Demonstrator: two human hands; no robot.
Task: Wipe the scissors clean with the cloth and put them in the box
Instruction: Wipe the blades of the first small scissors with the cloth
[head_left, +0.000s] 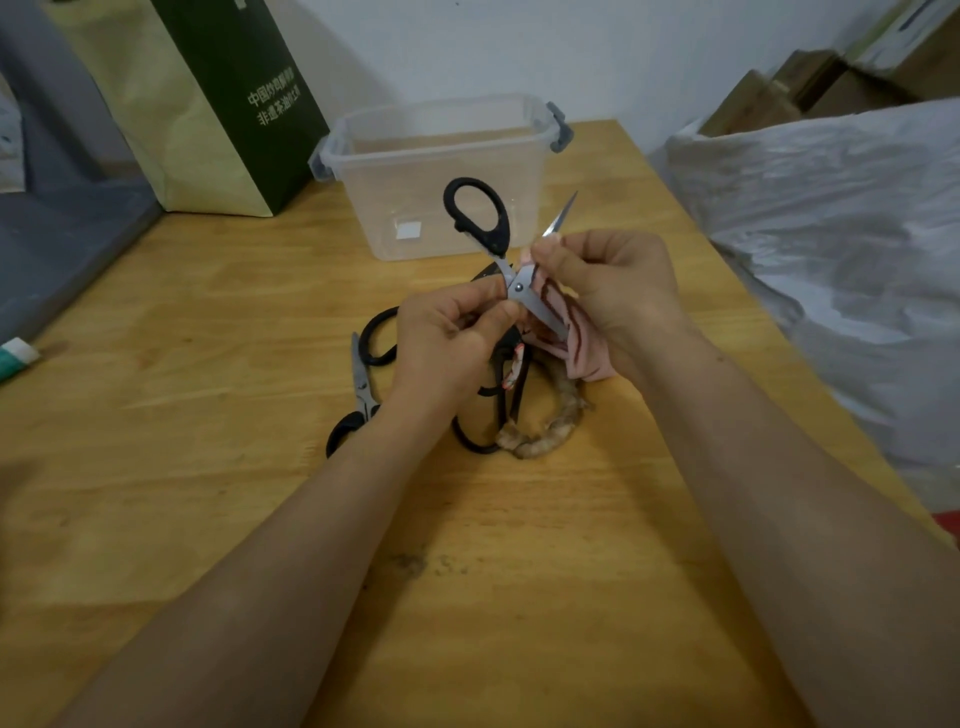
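In the head view, the left hand is holding the opened scissors up above the middle of the surface, its fingers pinching them near the pivot. The right hand is gripping the cloth, pink, against one blade. The clear box is standing just beyond. A second pair is lying left of the hands.
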